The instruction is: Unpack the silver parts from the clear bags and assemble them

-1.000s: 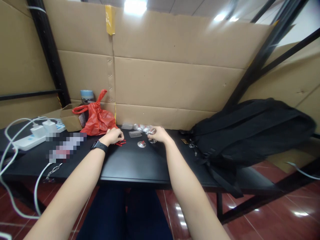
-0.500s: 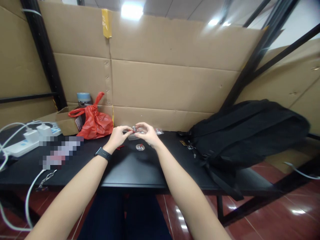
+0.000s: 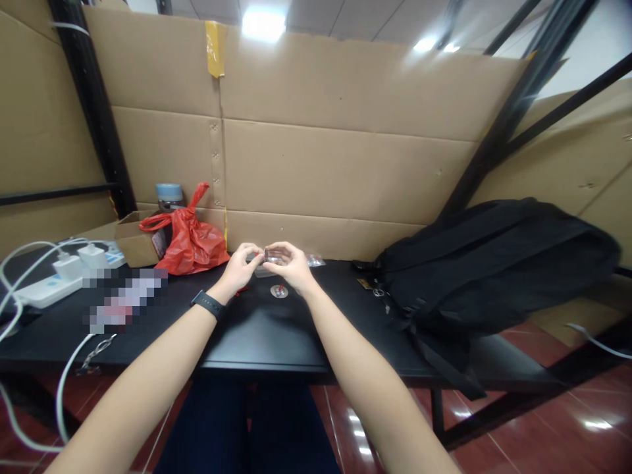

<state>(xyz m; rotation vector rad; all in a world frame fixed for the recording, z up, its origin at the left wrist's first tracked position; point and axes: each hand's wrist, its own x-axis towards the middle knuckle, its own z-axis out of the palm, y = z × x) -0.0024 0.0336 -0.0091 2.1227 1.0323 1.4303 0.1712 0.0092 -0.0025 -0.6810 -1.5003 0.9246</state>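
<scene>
My left hand (image 3: 241, 268), with a dark watch at its wrist, is closed on something small and reddish, too small to name. My right hand (image 3: 291, 265) meets it fingertip to fingertip, its thumb and fingers curved round a small clear, shiny item (image 3: 272, 259). Below the hands, a clear round disc with a red piece at its centre (image 3: 279, 291) lies on the black table (image 3: 266, 339). Just behind the right hand is a small clear packet (image 3: 315, 261). A red bit lies partly hidden beside my left hand.
On the left are a red plastic bag (image 3: 195, 243), a cardboard box (image 3: 135, 240), a blue-lidded container (image 3: 169, 193) and a white power strip (image 3: 44, 289) with cables. A black backpack (image 3: 494, 263) fills the right side. Cardboard panels (image 3: 336, 171) stand behind.
The view has shifted slightly. My fingertips have drawn closer together around the small items, and the left hand has turned a little.
</scene>
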